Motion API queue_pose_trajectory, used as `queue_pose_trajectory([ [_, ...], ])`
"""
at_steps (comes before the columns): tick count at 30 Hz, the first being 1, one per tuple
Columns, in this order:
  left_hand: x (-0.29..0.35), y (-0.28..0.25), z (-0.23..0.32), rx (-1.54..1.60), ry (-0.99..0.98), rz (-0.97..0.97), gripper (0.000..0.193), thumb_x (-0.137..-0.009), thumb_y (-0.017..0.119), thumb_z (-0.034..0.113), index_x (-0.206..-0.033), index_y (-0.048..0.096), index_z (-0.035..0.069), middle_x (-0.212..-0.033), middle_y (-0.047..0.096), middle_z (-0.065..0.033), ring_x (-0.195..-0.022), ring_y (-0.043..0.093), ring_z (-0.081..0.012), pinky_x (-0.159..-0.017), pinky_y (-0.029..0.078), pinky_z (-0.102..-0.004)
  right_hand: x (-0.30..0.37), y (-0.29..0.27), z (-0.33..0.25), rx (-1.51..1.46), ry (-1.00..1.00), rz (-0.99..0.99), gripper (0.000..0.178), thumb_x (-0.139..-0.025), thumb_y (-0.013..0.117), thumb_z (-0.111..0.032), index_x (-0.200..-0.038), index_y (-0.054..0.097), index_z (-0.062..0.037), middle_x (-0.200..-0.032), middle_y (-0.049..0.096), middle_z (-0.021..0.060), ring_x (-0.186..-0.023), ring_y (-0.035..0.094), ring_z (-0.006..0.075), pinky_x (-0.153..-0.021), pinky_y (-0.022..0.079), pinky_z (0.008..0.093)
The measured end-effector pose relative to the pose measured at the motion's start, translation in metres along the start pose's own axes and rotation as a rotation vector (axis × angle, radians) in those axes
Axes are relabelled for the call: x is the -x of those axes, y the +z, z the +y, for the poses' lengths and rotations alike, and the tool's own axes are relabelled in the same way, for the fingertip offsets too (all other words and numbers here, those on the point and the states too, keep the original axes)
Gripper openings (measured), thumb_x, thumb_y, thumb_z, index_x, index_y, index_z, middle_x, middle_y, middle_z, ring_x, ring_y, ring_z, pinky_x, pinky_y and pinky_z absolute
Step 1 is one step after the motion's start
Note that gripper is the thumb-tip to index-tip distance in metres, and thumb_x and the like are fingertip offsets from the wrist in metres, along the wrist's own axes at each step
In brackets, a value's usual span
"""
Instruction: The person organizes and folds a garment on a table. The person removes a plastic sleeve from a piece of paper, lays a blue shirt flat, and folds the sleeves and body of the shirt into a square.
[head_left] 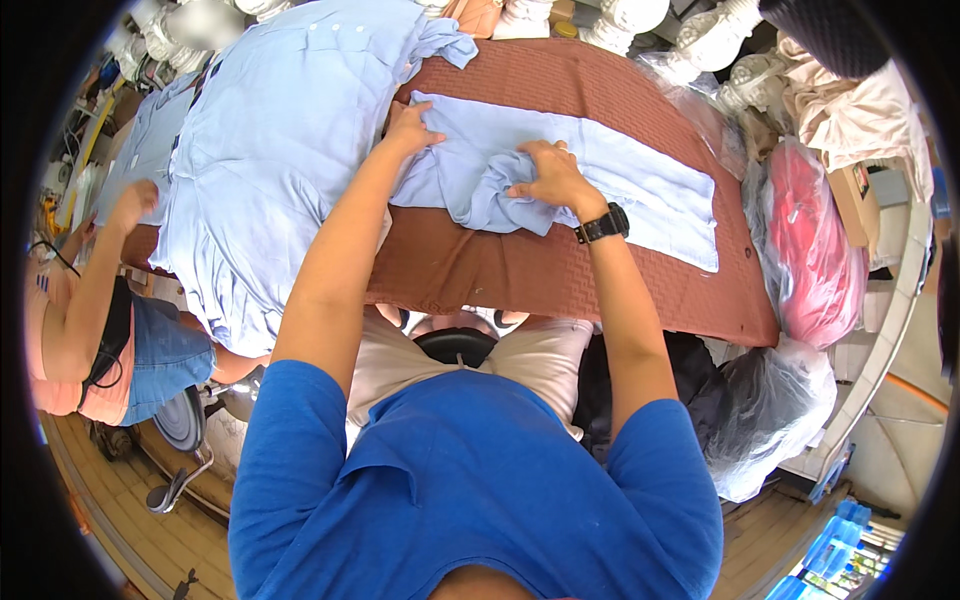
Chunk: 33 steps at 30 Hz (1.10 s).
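We've got both hands on the shirt (560, 175): left hand (408, 128) pressing it fairly flat, right hand (550, 178) curled, bunching fabric on the table (480, 270).

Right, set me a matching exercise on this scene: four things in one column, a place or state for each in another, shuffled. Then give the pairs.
Things:
1. left hand
2. right hand
3. pile of light blue shirts
4. pink bundle in a clear bag

Places or states:
A. heaped on the left part of the table
B. leaning at the table's right end
C. pressing the far left edge of the flat shirt
D. gripping bunched cloth, black watch at its wrist

Pairs: 1-C, 2-D, 3-A, 4-B
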<state>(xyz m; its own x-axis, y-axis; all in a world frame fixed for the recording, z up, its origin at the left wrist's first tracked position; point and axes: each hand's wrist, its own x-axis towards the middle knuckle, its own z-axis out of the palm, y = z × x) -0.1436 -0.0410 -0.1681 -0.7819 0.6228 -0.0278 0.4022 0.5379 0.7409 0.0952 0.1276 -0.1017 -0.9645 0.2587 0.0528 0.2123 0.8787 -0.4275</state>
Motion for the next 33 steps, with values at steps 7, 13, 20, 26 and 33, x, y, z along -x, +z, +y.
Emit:
queue_pose_trajectory([
  [7, 0.001, 0.003, -0.013, -0.085, 0.058, 0.077, 0.049, -0.062, 0.091, 0.018, -0.106, 0.070, 0.016, -0.105, 0.049, -0.0117, -0.091, 0.055, -0.0218, -0.085, 0.049, -0.0316, 0.011, -0.066, -0.041, -0.450, -0.200, 0.281, 0.022, -0.081, 0.074, -0.013, -0.095, 0.061, -0.0023, -0.090, 0.063, 0.0133, -0.089, 0.062, 0.0294, -0.077, 0.049, 0.0408],
  [13, -0.007, 0.009, -0.017, -0.133, 0.102, 0.016, 0.019, -0.068, 0.087, 0.026, -0.080, 0.076, 0.016, -0.102, 0.051, -0.0112, -0.090, 0.056, -0.0222, -0.084, 0.050, -0.0334, 0.003, -0.075, 0.091, -0.252, 0.421, 0.557, 0.044, -0.084, 0.074, -0.036, -0.100, 0.061, 0.0031, -0.089, 0.067, 0.0200, -0.087, 0.066, 0.0241, -0.077, 0.051, 0.0380],
  [20, -0.026, -0.016, -0.050, -0.073, -0.063, -0.137, 0.039, -0.072, 0.082, 0.046, -0.094, 0.077, 0.014, -0.125, 0.051, -0.0211, -0.118, 0.048, -0.0308, -0.102, 0.041, -0.0390, 0.011, -0.030, 0.097, -0.697, 0.512, 0.435, 0.054, -0.080, 0.078, -0.033, -0.118, 0.059, 0.0007, -0.101, 0.066, 0.0146, -0.094, 0.061, 0.0227, -0.086, 0.049, 0.0354],
  [26, 0.002, -0.006, -0.001, -0.175, -0.033, -0.187, 0.049, -0.072, 0.081, 0.051, -0.103, 0.076, 0.013, -0.133, 0.051, -0.0224, -0.129, 0.044, -0.0329, -0.109, 0.036, -0.0393, 0.032, -0.076, 0.100, -0.595, 0.202, 0.440, 0.043, -0.081, 0.078, -0.020, -0.121, 0.065, -0.0090, -0.099, 0.059, 0.0042, -0.082, 0.049, 0.0125, -0.072, 0.044, 0.0262],
  [33, -0.019, -0.008, -0.007, 0.034, -0.150, -0.284, 0.044, -0.079, 0.078, 0.045, -0.105, 0.074, 0.010, -0.131, 0.056, -0.0134, -0.118, 0.055, -0.0251, -0.101, 0.043, -0.0371, 0.033, -0.032, 0.088, 0.138, 0.103, 0.845, 0.033, -0.080, 0.077, -0.026, -0.106, 0.067, -0.0070, -0.107, 0.062, 0.0153, -0.102, 0.056, 0.0353, -0.088, 0.043, 0.0483],
])
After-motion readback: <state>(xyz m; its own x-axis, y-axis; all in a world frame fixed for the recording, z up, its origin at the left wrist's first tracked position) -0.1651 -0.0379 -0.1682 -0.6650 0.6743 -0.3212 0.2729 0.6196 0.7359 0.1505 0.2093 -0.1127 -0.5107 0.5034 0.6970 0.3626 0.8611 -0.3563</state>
